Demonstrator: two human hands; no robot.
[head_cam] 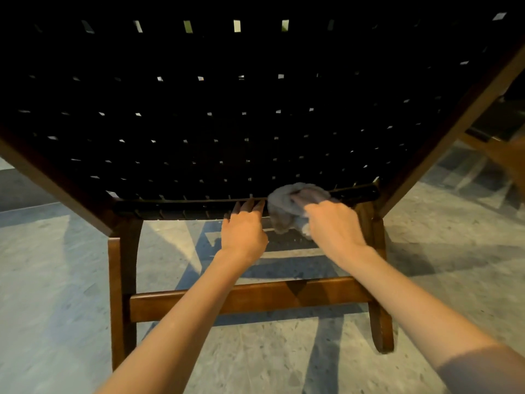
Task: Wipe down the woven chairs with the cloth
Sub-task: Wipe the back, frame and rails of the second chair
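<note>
Close behind a woven chair (199, 123): black strapwork across a brown wooden frame, small gaps of light between the straps. At the lower edge of the woven back, right of its middle, a bunched grey cloth (284, 211), pressed against the bottom rail (170, 204) and hanging partly below it. Gripped by the right hand (332, 226), fingers curled into the folds, tips hidden in the fabric and somewhat blurred. Just left of the cloth, the left hand (244, 231), palm down, fingers (247, 206) straight and close together, tips touching the same rail, holding nothing. Both forearms bare, reaching in from the bottom corners of the view. Below the hands, a wooden crossbar (255, 297) between the two rear legs. Under everything, a speckled grey floor (56, 265) striped with shadow. Beyond the chair's right edge, part of a second woven chair (500, 149), blurred.
</note>
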